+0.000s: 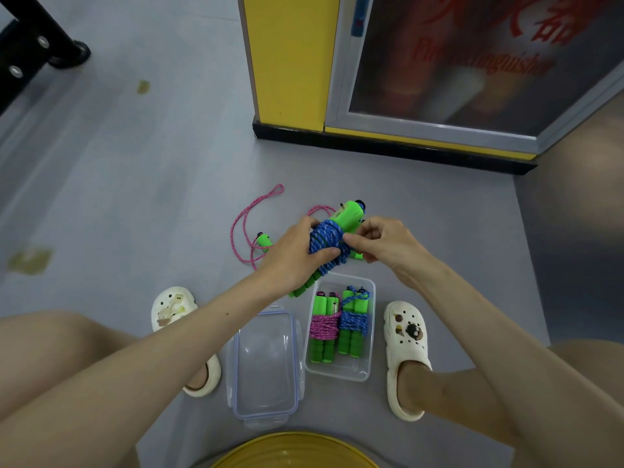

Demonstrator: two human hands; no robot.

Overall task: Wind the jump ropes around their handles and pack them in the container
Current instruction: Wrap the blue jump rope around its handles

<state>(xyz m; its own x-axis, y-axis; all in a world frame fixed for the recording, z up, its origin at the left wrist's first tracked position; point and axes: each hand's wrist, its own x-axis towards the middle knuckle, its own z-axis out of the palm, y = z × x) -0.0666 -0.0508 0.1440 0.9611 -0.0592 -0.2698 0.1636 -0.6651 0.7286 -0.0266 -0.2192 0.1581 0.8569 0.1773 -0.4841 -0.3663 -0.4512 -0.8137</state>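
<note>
Now, the step: as I judge it, the last turns of the blue rope [329, 243] are being fastened round its handles [347, 216]; packing is not yet done
left hand [293, 256]: fingers and thumb are curled round the middle of the wound rope and carry the whole bundle above the floor
right hand [381, 243]: at 3 o'clock from the bundle, thumb and fingers pinch the rope at the edge of the coil; if this is the free end I cannot tell
long axis: the handles run from 7 o'clock, soft ends low, to 1 o'clock, hard caps high
box [337, 371]: on the floor at 6 o'clock from the bundle, just under its low end, between the lid [266, 363] and the right shoe [407, 346]; its long side runs 12 to 6
inside the box: a packed pink bundle [325, 325] at 9 o'clock and a packed blue bundle [353, 321] at 3 o'clock, side by side, both lying 12 to 6
deciding relation: the held bundle is tilted against the box, so I think it needs a small turn until it lies 12 to 6, then a short way down toward 6 o'clock
nearer hand: the left hand already holds the bundle and is close above the box; it seems the natural one to lower it
room: the two packed bundles seem to fill the width, so probably this one goes on top
loose pink rope [233, 233]: on the floor at 10 o'clock from the left hand, not wound, partly hidden behind that hand
risk: if the pinch lets go early, the coil may loosen
</note>
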